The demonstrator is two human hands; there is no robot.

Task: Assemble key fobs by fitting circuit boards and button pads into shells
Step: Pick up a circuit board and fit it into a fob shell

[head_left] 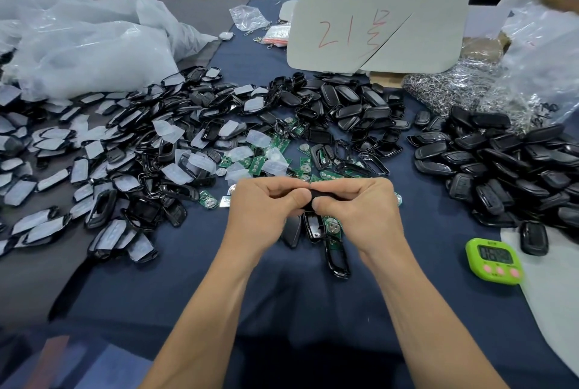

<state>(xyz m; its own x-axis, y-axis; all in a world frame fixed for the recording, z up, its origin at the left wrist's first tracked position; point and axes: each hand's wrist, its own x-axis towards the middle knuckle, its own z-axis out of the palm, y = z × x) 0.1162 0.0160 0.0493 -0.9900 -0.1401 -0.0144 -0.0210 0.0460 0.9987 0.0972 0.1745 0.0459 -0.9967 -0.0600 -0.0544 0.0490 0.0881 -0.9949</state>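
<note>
Tightly, left hand (266,204), right hand (355,204) around fob (313,197).

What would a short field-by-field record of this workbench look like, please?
Held: black fob part, pinched between both hands
Left hand: grips its left end
Right hand: grips its right end
Centre: green circuit boards scattered on blue cloth
Left: pile of film-covered shells
Right: pile of black fobs
Near right: green timer
Back: card marked 21
</note>
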